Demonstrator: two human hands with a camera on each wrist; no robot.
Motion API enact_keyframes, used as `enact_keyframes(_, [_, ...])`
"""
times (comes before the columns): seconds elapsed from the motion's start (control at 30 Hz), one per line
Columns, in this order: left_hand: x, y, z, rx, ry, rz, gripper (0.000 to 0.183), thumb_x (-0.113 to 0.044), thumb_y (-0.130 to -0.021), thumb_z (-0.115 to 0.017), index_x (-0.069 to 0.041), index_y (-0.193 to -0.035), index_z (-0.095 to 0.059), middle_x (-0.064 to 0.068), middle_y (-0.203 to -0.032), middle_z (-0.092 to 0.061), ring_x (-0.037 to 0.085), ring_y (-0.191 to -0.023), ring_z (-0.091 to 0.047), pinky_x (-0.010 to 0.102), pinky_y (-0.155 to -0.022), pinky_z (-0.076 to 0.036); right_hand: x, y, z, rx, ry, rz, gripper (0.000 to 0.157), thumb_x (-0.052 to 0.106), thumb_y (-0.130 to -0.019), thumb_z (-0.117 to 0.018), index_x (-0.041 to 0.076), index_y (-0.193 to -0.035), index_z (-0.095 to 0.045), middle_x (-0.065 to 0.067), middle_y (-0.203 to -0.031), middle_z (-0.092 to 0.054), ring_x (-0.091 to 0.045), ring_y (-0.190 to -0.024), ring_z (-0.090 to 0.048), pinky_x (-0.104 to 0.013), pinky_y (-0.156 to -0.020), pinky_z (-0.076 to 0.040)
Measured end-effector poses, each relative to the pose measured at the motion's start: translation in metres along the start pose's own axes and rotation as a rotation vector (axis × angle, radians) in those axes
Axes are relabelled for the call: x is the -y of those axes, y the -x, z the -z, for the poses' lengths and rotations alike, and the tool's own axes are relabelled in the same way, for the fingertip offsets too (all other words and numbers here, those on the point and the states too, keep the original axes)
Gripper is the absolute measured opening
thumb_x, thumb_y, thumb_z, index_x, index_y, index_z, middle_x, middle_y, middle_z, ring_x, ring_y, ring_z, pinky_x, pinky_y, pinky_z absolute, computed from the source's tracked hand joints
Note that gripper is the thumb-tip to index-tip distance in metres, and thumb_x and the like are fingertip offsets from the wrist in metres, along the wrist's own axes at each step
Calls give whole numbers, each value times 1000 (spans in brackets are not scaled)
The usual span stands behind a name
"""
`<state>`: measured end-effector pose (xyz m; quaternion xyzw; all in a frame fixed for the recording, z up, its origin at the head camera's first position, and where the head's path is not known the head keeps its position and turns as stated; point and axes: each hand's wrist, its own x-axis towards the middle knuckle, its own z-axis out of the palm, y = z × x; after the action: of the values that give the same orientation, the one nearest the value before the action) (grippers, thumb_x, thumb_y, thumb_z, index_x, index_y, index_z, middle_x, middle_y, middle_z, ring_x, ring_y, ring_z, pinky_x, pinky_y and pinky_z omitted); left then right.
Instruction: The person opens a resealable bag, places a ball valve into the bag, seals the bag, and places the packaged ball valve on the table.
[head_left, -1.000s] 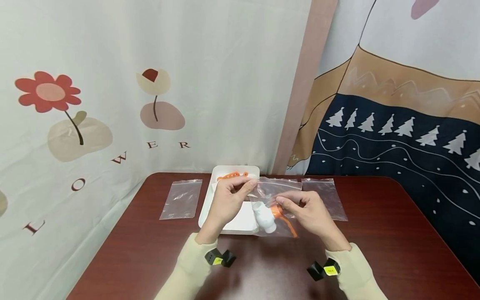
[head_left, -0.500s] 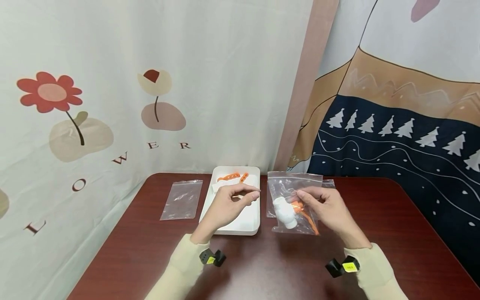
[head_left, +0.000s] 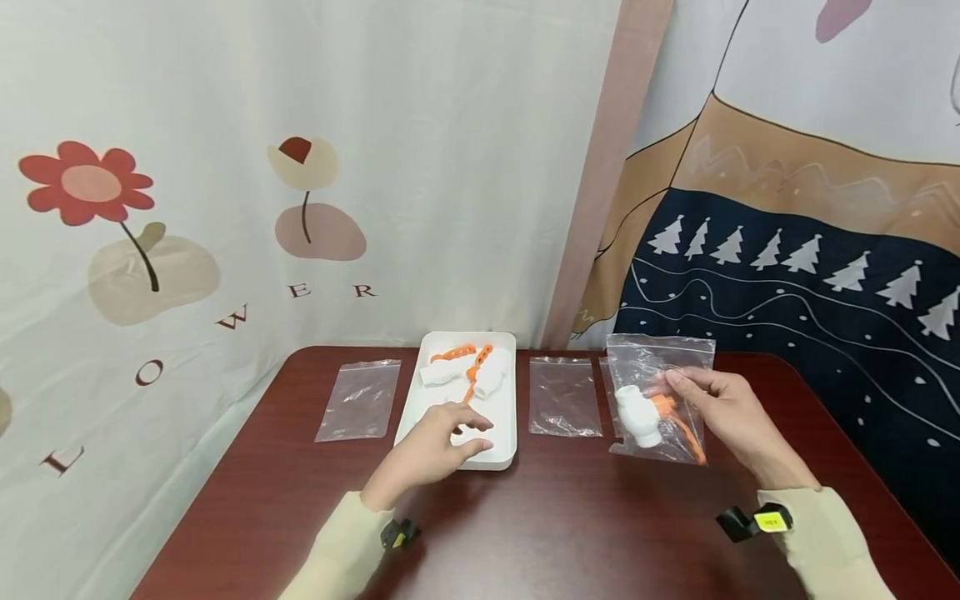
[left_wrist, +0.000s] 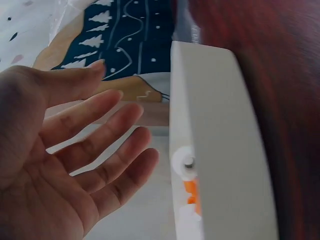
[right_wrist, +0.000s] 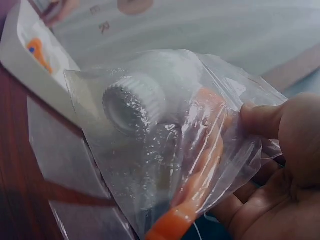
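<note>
My right hand [head_left: 738, 417] pinches a clear zip-lock bag [head_left: 660, 354] between thumb and fingers, at the right of the table. Inside the bag is a white plastic ball valve [head_left: 637, 417] with an orange lever handle [head_left: 686, 433]; its ribbed end nut [right_wrist: 131, 105] shows in the right wrist view. My left hand [head_left: 435, 446] hovers over the near part of a white tray [head_left: 512, 450], fingers spread and holding nothing. White valves [head_left: 491, 375] with orange handles [head_left: 453, 352] lie at the tray's far end, and the hand hides part of the tray.
A flat zip-lock bag [head_left: 360, 400] lies left of the tray and another flat bag [head_left: 565, 396] right of it. A further bag is mostly hidden behind the held one. A patterned curtain [head_left: 465, 167] hangs behind the dark red table [head_left: 525, 533].
The left hand has let go of the filled bag and moved left and nearer over the tray. The right hand has carried the bag with the valve to the right.
</note>
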<state>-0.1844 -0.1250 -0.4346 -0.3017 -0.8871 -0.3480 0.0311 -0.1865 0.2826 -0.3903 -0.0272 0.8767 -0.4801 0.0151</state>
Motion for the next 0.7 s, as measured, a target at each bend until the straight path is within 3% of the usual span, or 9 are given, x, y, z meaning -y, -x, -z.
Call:
enact_keyframes(0.13, [4, 8, -5, 37, -102, -41, 19, -12, -90, -76, -3, -106, -77, 6, -99, -76, 23, -95, -69, 36, -83, -56, -14, 1, 15, 11, -15, -5, 52, 50, -104, -55, 8, -130, -70, 15, -114, -74, -11, -108, -52, -23, -77, -55])
enact_keyframes(0.23, [4, 11, -8, 45, -158, -40, 17, -8, -88, -76, -4, -104, -78, 3, -96, -75, 22, -91, -67, 32, -82, -55, -25, 1, 26, 15, -31, -2, 51, 48, -104, -54, 6, -130, -70, 25, -109, -71, -4, -104, -55, -21, -79, -56])
enact_keyframes(0.5, [0, 16, -12, 61, -227, 3, 11, -5, -85, -78, -6, -95, -81, 1, -89, -75, 16, -79, -66, 25, -71, -54, -54, 1, 54, 25, -16, -57, 55, 49, -105, -52, 4, -132, -68, 28, -106, -72, 10, -102, -53, -16, -79, -54])
enact_keyframes(0.7, [1, 17, -17, 2, -302, -7, 15, 1, -79, -78, -13, -86, -81, -5, -83, -74, 10, -78, -69, 25, -70, -56, -78, 4, 77, 53, -86, -129, 44, 47, -105, -54, 14, -123, -75, 25, -101, -74, 8, -93, -61, -21, -77, -59])
